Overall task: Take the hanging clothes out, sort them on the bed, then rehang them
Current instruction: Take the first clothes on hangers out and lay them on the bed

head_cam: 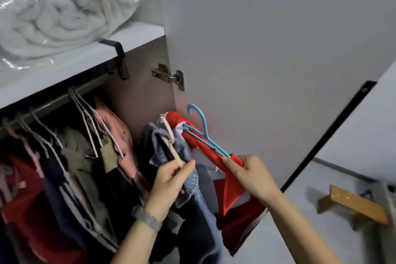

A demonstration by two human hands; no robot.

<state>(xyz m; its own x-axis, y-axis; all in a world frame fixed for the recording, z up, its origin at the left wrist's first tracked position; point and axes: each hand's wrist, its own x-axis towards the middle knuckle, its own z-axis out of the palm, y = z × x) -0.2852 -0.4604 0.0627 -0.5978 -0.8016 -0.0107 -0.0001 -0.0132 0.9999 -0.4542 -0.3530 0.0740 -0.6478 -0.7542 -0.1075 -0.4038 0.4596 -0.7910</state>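
My left hand (169,180) pinches a cream hanger (171,143) carrying jeans (192,191); my right hand (252,174) grips a red garment (230,191) on a blue hanger (203,133). Both hangers point up and away from me, off the rail (53,103), beside the open wardrobe door (267,49). Other clothes (70,156) hang at left. The bed is not visible.

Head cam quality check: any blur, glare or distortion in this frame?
Head view: motion blur smears the wooden piece at right and the hanging clothes at lower left; glare on the plastic-wrapped blanket; wide-angle bend in the shelf edge. Left hand, right hand and blue hanger stay fairly sharp.
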